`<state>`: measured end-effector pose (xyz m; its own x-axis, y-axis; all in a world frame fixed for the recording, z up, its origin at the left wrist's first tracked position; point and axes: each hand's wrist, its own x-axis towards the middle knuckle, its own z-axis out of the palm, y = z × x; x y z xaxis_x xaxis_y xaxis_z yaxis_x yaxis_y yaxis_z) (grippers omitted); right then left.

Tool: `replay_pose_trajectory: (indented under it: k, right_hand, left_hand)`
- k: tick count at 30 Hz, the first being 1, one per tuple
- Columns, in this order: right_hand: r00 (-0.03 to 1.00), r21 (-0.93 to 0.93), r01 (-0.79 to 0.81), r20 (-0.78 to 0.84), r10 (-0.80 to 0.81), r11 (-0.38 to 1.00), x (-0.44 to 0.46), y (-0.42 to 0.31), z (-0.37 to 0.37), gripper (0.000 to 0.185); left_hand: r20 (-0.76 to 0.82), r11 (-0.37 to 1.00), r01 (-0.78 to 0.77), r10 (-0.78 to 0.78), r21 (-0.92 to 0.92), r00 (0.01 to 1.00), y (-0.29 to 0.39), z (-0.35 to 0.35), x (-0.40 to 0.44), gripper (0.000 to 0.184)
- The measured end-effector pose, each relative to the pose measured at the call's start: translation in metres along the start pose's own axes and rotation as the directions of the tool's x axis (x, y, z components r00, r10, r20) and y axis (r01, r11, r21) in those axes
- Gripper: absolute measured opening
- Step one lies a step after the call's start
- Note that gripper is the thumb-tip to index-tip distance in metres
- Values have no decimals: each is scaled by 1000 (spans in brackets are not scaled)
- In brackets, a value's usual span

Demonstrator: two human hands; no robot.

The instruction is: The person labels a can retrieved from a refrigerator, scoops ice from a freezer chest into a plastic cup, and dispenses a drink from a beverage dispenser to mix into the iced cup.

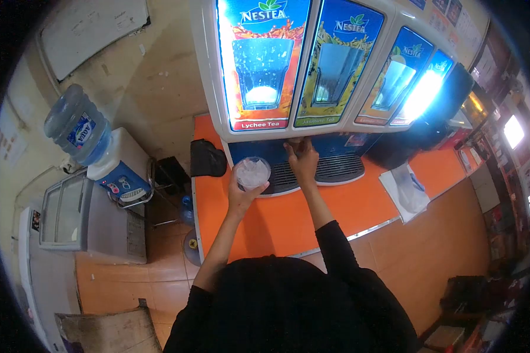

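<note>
A clear plastic cup [253, 172] with ice in it is in my left hand [244, 197], whose fingers wrap round its side. The cup is in front of the drink dispenser [335, 130], over the left end of its black drip grille [284, 176]. My right hand [304, 162] is raised to the dispenser's underside, below the Jasmine Tea panel [338, 65]. Its fingers are bent and closed around something small and dark there, which I cannot make out. The lit Lychee Tea panel [265, 65] is above the cup.
The dispenser stands on an orange counter [359, 206] with a metal front edge. A black pouch-like item [207, 157] lies at its left, a plastic bag [409, 191] at its right. To the left are a water dispenser with a bottle [79, 126] and a chest freezer [103, 215].
</note>
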<state>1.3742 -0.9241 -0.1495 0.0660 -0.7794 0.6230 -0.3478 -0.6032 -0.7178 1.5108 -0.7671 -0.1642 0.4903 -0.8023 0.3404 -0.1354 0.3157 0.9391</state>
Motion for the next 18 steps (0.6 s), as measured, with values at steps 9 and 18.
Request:
replay_pose_trajectory:
  k: [9,18]
  right_hand:
    - [1000,14,7,-14,-7,1000,0,-2,0,44]
    - [1000,57,-4,0,4,998,0,3,2,41]
  left_hand:
    - [7,997,52,-52,-60,999,-1,3,1,80]
    - [32,995,86,-84,-50,996,1,5,3,77]
